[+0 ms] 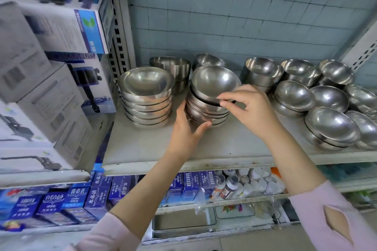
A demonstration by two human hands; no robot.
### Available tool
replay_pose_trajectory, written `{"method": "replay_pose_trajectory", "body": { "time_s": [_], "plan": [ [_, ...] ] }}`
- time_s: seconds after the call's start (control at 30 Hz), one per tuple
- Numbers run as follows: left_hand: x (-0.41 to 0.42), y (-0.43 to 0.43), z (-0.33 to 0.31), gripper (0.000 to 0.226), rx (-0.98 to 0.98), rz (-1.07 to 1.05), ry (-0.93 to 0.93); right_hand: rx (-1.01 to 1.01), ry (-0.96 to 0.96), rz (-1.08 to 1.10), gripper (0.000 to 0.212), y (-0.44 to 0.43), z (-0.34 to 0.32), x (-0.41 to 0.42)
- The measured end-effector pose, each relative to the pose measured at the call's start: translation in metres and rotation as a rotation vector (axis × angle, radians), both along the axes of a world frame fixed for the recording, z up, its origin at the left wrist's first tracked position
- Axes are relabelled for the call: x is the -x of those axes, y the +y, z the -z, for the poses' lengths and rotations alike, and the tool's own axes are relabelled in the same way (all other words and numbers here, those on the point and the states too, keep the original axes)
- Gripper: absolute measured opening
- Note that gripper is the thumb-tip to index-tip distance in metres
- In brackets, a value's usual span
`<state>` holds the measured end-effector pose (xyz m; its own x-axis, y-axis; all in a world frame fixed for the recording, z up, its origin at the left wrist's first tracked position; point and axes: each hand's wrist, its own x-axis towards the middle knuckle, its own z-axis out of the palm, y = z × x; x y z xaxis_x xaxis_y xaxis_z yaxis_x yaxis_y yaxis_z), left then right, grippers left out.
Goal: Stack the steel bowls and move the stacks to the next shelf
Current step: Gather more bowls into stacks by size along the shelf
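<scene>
left hand (186, 128) is cupping the base of the middle stack (206, 111) on the shelf (155, 149). right hand (251, 108) is pinching the rim of the top bowl (214, 81), which is sitting tilted and probably not seated. second stack (146, 106) is standing just left.

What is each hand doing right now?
Left hand: holds the bottom of the middle bowl stack.
Right hand: pinches the rim of the top bowl.

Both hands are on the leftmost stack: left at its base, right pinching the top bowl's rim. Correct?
No. The head view shows the leftmost stack untouched; the hands are on the next stack, left hand at its base, right hand pinching the top bowl's rim.
</scene>
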<state>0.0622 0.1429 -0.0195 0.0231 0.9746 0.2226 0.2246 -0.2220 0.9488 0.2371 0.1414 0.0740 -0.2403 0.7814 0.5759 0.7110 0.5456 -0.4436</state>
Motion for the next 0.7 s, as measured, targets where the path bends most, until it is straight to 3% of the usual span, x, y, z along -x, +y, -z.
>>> {"method": "replay_pose_trajectory", "body": {
  "time_s": [0.07,0.2,0.27,0.3,0.43,0.7],
  "plan": [
    [0.0,0.0,0.001,0.092,0.007,-0.005,-0.005,0.081,0.055,-0.058,0.037,-0.001,-0.001,-0.002],
    [0.001,0.001,0.002,0.094,0.044,-0.002,-0.014,0.358,0.367,-0.004,0.104,-0.001,0.016,-0.014],
    [0.001,0.001,0.001,0.094,0.047,-0.007,-0.013,0.513,0.49,-0.012,0.124,0.005,0.035,-0.015],
    [0.001,0.001,0.001,0.094,0.049,-0.009,-0.013,0.552,0.512,-0.039,0.123,0.01,0.043,-0.016],
    [0.001,0.002,0.0,0.094,0.079,-0.026,-0.031,0.515,0.545,-0.076,0.08,0.02,0.059,-0.017],
    [0.001,0.006,0.001,0.09,0.124,-0.018,-0.053,0.549,0.649,-0.124,0.064,0.028,0.065,-0.023]
  ]
}}
